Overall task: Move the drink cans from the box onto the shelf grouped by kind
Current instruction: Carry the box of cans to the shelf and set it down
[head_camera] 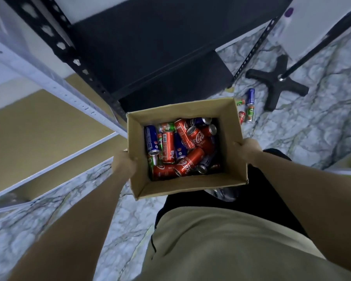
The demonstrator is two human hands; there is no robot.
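Observation:
An open cardboard box (234, 138) hangs in front of me above the floor. My left hand (123, 164) grips its left wall and my right hand (249, 148) grips its right wall. Inside lie several jumbled drink cans: red cola cans (198, 138), blue cans (151, 141) and green ones (167, 126). The black shelf unit (150, 47) stands just beyond the box, its boards bare. A white shelf unit (49, 122) with tan boards stands to the left.
Several loose cans (248, 107) lie on the marbled floor to the right of the box, beside the black cross-shaped foot (278, 82) of a stand. A white cabinet (312, 23) stands at the upper right. My legs and shoes are below the box.

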